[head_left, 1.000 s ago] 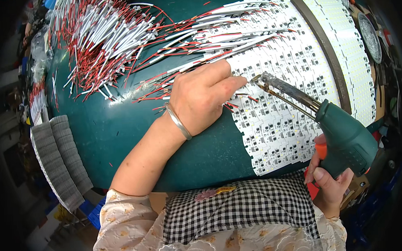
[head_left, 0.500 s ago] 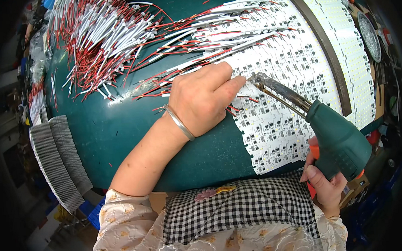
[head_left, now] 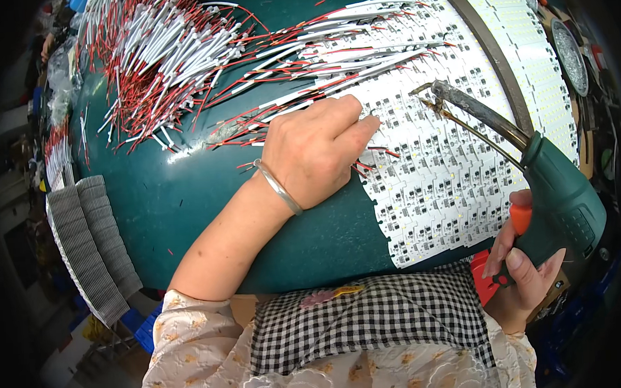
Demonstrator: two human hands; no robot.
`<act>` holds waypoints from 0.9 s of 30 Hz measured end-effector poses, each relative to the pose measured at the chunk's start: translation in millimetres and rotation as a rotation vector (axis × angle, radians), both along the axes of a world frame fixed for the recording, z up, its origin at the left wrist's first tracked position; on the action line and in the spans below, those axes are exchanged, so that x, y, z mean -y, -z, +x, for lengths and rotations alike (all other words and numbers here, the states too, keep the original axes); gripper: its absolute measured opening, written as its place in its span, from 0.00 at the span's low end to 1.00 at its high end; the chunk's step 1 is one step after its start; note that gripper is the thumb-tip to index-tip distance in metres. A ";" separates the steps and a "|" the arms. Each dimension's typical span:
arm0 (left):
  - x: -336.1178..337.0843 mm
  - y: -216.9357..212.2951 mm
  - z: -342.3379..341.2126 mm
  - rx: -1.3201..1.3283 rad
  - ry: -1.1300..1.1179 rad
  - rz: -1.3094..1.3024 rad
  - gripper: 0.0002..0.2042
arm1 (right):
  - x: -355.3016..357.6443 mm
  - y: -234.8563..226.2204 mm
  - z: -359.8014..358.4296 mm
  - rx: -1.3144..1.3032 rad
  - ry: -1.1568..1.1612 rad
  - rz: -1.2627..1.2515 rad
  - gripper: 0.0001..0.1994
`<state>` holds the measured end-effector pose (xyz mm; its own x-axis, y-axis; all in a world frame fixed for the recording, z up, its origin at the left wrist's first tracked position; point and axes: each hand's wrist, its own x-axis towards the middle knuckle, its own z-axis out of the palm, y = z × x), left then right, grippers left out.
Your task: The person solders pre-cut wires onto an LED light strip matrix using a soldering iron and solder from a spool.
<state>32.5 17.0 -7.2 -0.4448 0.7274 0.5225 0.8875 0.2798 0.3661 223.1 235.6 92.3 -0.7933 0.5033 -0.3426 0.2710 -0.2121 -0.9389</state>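
My left hand (head_left: 319,150), with a silver bangle on the wrist, rests on the dark green table (head_left: 207,205). Its fingertips press a thin red wire (head_left: 381,151) against a sheet of white LED circuit strips (head_left: 441,181). My right hand (head_left: 525,271) grips a green pistol-shaped soldering gun (head_left: 557,197) with an orange trigger. The gun's metal tip (head_left: 436,91) hovers over the strips, a little right of and above my left fingertips, apart from them.
A big heap of red and white wire leads (head_left: 159,55) covers the table's far left and middle. Stacked grey strips (head_left: 91,245) lie at the left edge. A curved dark bar (head_left: 491,54) and more white strips lie at the far right.
The soldering gun's tip has lifted away from my left fingertips and swung to the right and up. My left hand stays on the strips.
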 end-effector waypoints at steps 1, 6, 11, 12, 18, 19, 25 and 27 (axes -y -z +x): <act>-0.2 -1.8 0.2 0.010 -0.002 -0.011 0.20 | -0.6 -0.1 -0.3 -0.006 0.001 0.005 0.36; -1.0 -12.7 0.5 0.147 -0.011 -0.045 0.21 | -6.1 3.6 -0.8 -0.037 -0.012 0.003 0.37; 7.8 -43.8 -11.1 0.203 -0.155 0.213 0.14 | -10.0 4.2 -7.2 -0.086 -0.071 0.079 0.35; 11.5 -56.5 -9.6 0.295 -0.217 0.296 0.13 | -11.8 4.0 -6.7 -0.090 -0.074 0.073 0.35; 28.1 -76.4 0.9 0.226 -0.213 0.052 0.12 | -34.7 7.9 15.7 -0.124 -0.157 0.330 0.34; 30.7 -72.5 3.6 0.302 -0.212 -0.040 0.12 | -31.2 7.6 13.6 -0.200 -0.124 0.447 0.34; 36.0 -45.9 8.7 0.221 -0.355 -0.191 0.10 | -51.8 -0.8 20.0 -0.145 -0.191 0.568 0.35; 33.4 -40.4 11.0 0.217 -0.333 -0.190 0.10 | -49.6 1.9 18.1 -0.159 -0.177 0.570 0.35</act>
<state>43.5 -16.4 33.1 -0.7557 0.6002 0.2620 0.6460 0.6177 0.4484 241.2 285.2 90.4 -0.9008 0.4283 0.0713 0.1031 0.3705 -0.9231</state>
